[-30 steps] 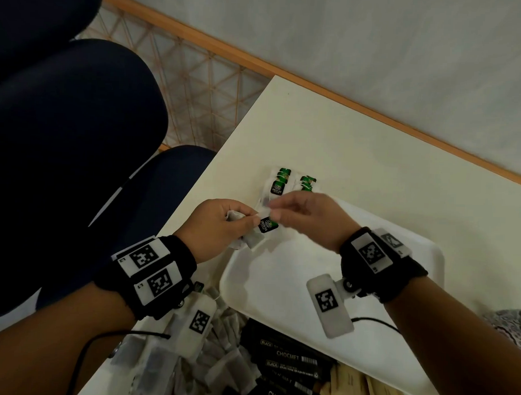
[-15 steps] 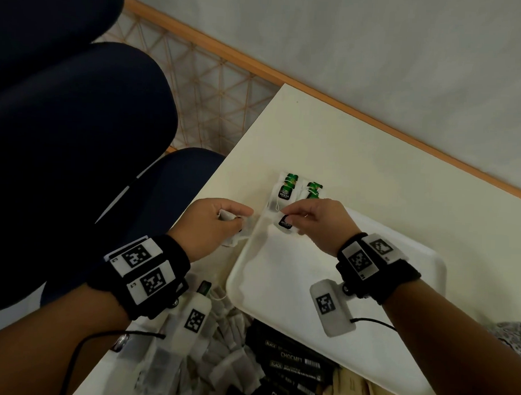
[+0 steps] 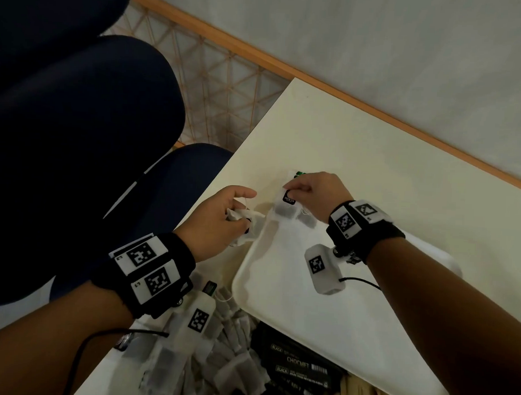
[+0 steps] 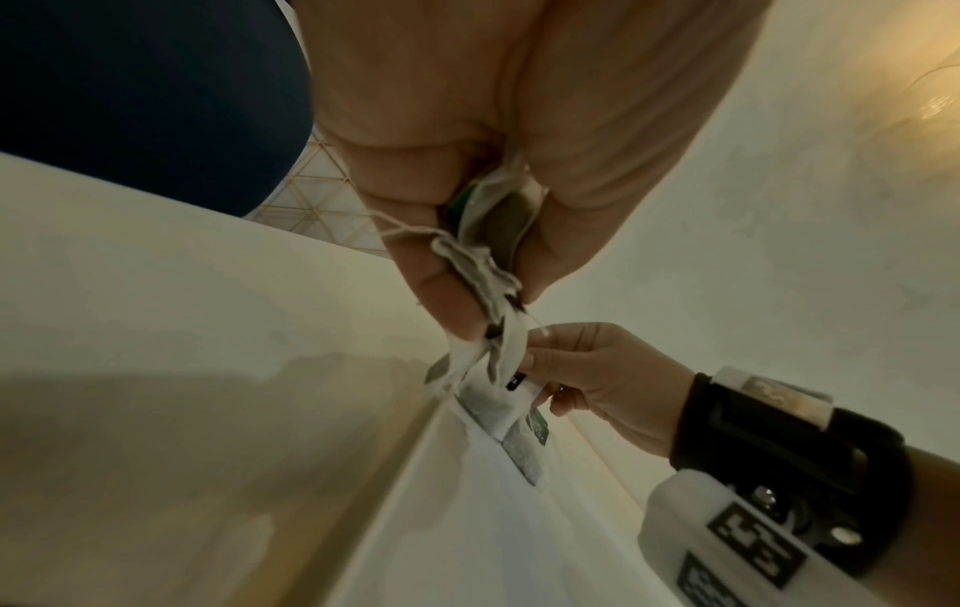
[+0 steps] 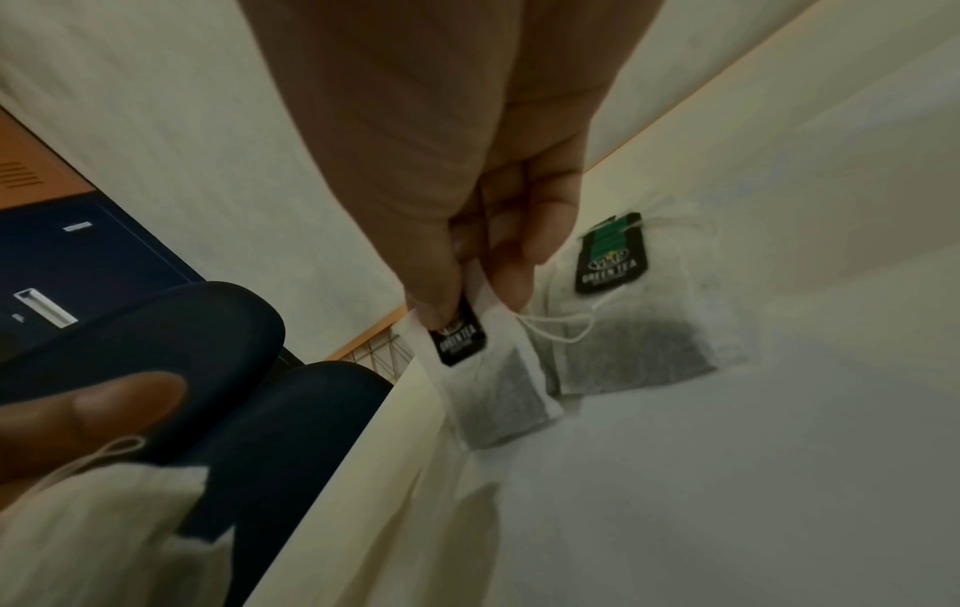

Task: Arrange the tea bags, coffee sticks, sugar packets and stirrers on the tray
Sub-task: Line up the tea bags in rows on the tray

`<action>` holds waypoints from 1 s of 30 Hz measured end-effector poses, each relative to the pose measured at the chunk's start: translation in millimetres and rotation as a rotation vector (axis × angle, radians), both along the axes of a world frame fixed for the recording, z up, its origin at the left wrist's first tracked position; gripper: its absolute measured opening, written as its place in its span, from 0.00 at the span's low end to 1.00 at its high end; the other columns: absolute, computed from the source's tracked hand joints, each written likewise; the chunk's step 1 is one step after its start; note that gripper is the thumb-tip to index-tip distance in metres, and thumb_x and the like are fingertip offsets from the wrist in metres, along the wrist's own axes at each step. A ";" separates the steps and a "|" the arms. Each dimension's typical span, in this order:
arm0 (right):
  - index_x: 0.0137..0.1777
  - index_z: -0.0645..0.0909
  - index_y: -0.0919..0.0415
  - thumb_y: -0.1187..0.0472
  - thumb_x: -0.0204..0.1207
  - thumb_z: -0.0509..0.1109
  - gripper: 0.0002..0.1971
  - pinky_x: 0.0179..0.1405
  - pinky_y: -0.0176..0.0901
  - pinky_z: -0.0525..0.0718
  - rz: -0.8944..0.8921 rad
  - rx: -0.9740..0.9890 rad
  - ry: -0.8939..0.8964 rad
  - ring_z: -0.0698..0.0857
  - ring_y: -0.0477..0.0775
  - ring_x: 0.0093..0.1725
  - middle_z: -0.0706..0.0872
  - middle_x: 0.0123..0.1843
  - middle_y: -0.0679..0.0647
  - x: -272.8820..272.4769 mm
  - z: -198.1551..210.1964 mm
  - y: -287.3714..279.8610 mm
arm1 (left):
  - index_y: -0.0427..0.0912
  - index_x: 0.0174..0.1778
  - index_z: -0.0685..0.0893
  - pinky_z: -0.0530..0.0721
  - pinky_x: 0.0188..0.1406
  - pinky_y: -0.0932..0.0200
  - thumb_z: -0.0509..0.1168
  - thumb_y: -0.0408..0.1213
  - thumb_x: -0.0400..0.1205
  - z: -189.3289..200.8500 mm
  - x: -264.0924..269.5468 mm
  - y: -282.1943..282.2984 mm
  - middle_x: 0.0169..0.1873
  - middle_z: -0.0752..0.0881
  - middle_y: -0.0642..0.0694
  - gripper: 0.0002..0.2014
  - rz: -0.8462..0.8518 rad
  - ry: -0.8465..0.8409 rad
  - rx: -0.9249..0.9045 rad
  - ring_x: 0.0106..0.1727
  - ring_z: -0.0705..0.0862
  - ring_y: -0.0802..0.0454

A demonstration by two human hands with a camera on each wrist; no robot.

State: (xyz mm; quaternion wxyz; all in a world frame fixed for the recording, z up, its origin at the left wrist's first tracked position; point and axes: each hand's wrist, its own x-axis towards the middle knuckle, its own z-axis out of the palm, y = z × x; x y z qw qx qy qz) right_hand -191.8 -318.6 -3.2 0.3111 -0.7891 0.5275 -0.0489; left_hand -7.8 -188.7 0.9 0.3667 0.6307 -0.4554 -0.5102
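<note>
A white tray (image 3: 308, 305) lies on the cream table (image 3: 372, 171). My right hand (image 3: 287, 188) pinches the top of a green-tea bag (image 3: 284, 209) between thumb and fingers, over the tray's far left corner. In the right wrist view this tea bag (image 5: 499, 390) hangs from the hand (image 5: 470, 295), its lower end at the tray, beside a second tea bag (image 5: 639, 341) lying flat. My left hand (image 3: 241, 212), just off the tray's left rim, grips a crumpled bunch of tea bags (image 3: 251, 228). The left wrist view shows that bunch (image 4: 493, 246) with its strings.
A loose pile of tea bags (image 3: 218, 358) lies at the table's near edge, next to black coffee sticks (image 3: 300, 367) and brown packets (image 3: 361, 393). A dark blue chair (image 3: 78, 132) stands close on the left. The table's left edge runs just beside my left hand.
My right hand took one tea bag from the bunch in my left hand and carried it out to the tray's far left corner, beside the bags lying there. The left hand kept its bunch.
</note>
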 end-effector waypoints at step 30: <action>0.49 0.84 0.56 0.68 0.73 0.74 0.08 0.38 0.39 0.85 -0.272 0.354 -0.593 0.88 0.50 0.39 0.90 0.41 0.56 -24.0 21.1 79.2 | 0.46 0.49 0.87 0.72 0.19 0.72 0.66 0.36 0.82 8.7 -23.7 1.8 0.31 0.82 0.49 0.05 -0.047 0.028 0.007 0.23 0.75 0.61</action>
